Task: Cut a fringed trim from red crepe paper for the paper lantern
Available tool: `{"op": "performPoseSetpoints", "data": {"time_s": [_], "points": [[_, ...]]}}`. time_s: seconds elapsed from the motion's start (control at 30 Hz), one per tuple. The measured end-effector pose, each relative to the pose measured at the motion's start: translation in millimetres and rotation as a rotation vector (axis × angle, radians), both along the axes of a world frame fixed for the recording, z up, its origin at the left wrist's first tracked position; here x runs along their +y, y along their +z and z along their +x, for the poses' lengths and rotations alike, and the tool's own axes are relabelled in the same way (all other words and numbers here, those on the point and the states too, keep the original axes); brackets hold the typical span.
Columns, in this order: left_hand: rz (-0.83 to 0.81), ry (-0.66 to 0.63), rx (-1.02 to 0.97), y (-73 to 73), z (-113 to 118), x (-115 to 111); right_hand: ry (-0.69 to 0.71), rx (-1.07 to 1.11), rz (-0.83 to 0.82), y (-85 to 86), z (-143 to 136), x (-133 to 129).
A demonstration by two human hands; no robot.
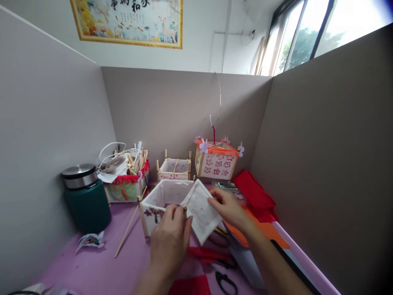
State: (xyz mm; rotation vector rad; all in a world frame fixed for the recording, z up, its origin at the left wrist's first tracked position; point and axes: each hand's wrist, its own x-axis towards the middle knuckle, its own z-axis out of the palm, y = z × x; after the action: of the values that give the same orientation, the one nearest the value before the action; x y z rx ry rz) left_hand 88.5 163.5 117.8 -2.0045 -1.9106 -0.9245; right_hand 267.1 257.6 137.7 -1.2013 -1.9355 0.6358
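A white paper lantern frame (175, 186) with stick corner posts and a dark tree print on its near side stands in front of me. My left hand (170, 237) is closed around its near right corner, where a stick end shows between the fingers. To the right, my right hand (229, 207) pinches the edge of a white square panel (202, 213). That panel is tilted, one corner pointing down, and its left edge lies close to the lantern's corner. Whether it is joined there I cannot tell.
Behind stand a smaller lantern frame (175, 166) and a finished lantern (219, 164) with red stars. On the left are a dark green flask (87, 205), a basket (125, 190) of sticks and a loose stick (126, 231). Scissors (226, 282), red cloth (254, 194) and orange sheets (270, 233) lie right.
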Motion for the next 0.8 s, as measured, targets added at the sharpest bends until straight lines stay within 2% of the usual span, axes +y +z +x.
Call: {"op": "performPoseSetpoints", "data": {"time_s": [0.07, 0.13, 0.23, 0.3, 0.4, 0.47, 0.53, 0.67, 0.73, 0.8], "points": [[0.011, 0.006, -0.037, -0.8, -14.3, -7.0, 0.031, 0.061, -0.064, -3.9, 28.6, -9.6], [0.008, -0.024, -0.062, -3.0, -25.1, -13.0, 0.011, 0.035, -0.165, -19.1, 54.3, -14.5], [0.001, -0.075, -0.071, -6.3, -31.3, -18.6, -0.181, -0.161, -0.214, -49.7, 77.4, -17.8], [0.001, -0.1, -0.065, -7.5, -30.7, -19.9, -0.289, -0.243, -0.192, -62.4, 78.2, -20.4], [0.026, -0.137, -0.064, -9.1, -28.1, -18.9, -0.37, -0.311, -0.039, -60.7, 55.2, -20.5], [0.038, -0.152, -0.067, -10.4, -27.1, -17.7, -0.299, -0.344, 0.113, -52.3, 26.8, -12.0], [0.042, -0.152, -0.061, -11.5, -26.7, -17.1, -0.205, -0.337, 0.125, -46.6, -5.9, 5.4], [0.039, -0.139, -0.061, -9.7, -27.8, -19.6, -0.163, -0.301, 0.086, -51.3, -59.8, 45.2], [0.049, -0.154, -0.107, -6.2, -31.0, -23.5, -0.163, -0.274, 0.083, -53.3, -73.8, 53.3], [0.073, -0.171, -0.206, -1.8, -36.6, -29.7, -0.168, -0.243, 0.116, -48.1, -78.7, 50.9]]}}
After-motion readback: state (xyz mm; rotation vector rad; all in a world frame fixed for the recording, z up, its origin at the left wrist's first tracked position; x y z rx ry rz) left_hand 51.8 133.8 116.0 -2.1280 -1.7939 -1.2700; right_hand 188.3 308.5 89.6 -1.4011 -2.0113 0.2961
